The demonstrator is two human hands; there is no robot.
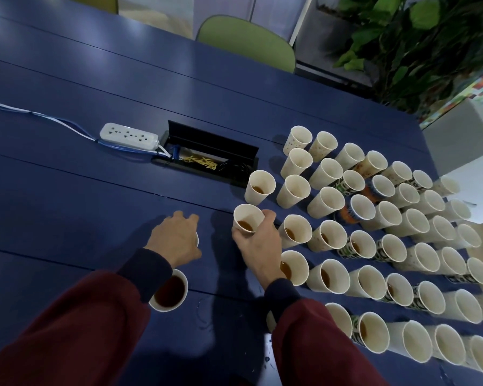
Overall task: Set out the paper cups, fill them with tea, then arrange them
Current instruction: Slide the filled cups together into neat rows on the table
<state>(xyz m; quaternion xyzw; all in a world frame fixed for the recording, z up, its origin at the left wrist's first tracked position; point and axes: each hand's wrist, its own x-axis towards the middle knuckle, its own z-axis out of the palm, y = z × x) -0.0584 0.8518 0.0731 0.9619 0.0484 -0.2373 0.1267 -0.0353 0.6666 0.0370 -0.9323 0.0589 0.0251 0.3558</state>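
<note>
Maroon sleeves [67, 330] reach over the blue counter [95, 190]; right grip [258, 240] clasps a thin, crushable paper cup [247, 220] of tea beside the other cups [331, 275], best held gently mid-wall and level; whether left grip [176, 236] holds anything, I cannot tell

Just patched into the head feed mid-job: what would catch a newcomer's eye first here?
Rows of paper cups crowd the right side of the blue table, and several of the nearer ones hold tea. At the rows' left edge the right hand grips a part-filled cup, while the left hand covers another, mostly hidden. A fuller cup of dark tea stands apart under the left wrist.
</note>
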